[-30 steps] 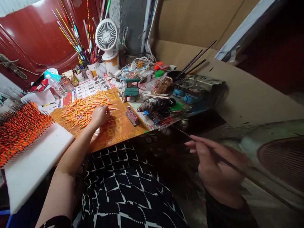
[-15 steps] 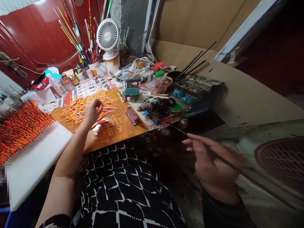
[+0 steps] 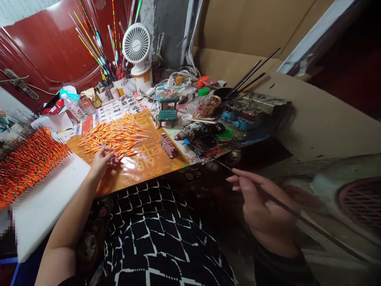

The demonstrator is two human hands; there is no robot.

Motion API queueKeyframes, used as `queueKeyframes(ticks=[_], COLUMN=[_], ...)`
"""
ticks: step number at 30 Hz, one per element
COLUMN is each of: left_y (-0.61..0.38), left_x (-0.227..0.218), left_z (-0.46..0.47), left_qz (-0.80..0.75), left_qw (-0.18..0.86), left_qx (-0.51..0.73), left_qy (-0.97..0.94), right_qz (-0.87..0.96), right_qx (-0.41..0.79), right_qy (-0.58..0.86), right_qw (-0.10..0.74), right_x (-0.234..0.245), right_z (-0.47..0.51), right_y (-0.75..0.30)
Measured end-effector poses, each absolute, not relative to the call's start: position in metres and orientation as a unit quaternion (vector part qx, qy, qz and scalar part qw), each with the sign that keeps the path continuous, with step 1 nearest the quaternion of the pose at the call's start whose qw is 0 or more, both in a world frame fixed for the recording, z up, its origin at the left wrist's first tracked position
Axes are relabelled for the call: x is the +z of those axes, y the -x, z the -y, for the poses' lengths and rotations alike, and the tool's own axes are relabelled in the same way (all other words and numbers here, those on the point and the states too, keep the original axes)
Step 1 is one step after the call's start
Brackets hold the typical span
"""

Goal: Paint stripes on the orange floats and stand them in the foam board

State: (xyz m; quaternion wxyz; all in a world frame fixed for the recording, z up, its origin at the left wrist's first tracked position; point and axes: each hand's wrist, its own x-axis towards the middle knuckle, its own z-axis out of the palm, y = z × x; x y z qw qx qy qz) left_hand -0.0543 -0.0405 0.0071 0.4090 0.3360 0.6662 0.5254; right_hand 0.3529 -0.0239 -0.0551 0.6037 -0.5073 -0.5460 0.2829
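Observation:
My left hand (image 3: pixel 103 161) is low at the near edge of a pile of slim orange fishing floats (image 3: pixel 116 133), its fingers loosely apart; I make out nothing held in them. The pile lies on a shiny orange-brown sheet (image 3: pixel 149 169). In my right hand (image 3: pixel 264 206), pinched between thumb and fingers, is a long thin paintbrush (image 3: pixel 321 234). Its dark tip points left, near the paint-stained front edge of the table. To the left, a white foam board (image 3: pixel 53 198) carries dense rows of upright orange floats (image 3: pixel 29 165).
A pink notched block (image 3: pixel 168 145) and a small green bench-like stand (image 3: pixel 167 112) sit right of the pile. Past them are a paint-smeared tool (image 3: pixel 198 130) and a green lid (image 3: pixel 225 134). A white fan (image 3: pixel 137 43) stands behind, beside a cup (image 3: pixel 121 85) of long floats.
My left hand has come down and nearer from above the pile, its fist loosening into spread fingers. The right hand keeps the paintbrush in nearly the same place. The view has shifted slightly.

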Motion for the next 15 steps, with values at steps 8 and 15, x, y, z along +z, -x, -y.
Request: queueKeyframes(ticks=[8,15], left_y=[0.056,0.053], left_x=[0.006,0.012], left_z=[0.014,-0.068], left_qz=[-0.696,-0.724], left_qw=[0.304,0.032], left_qx=[0.432,0.245], left_qy=[-0.486,-0.644], right_qz=[0.529,0.531], right_qx=[0.295,0.285], right_qy=[0.522,0.532], right_qw=[0.600,0.595], right_x=[-0.064,-0.059], right_z=[0.020,0.023], right_y=[-0.354,-0.358])
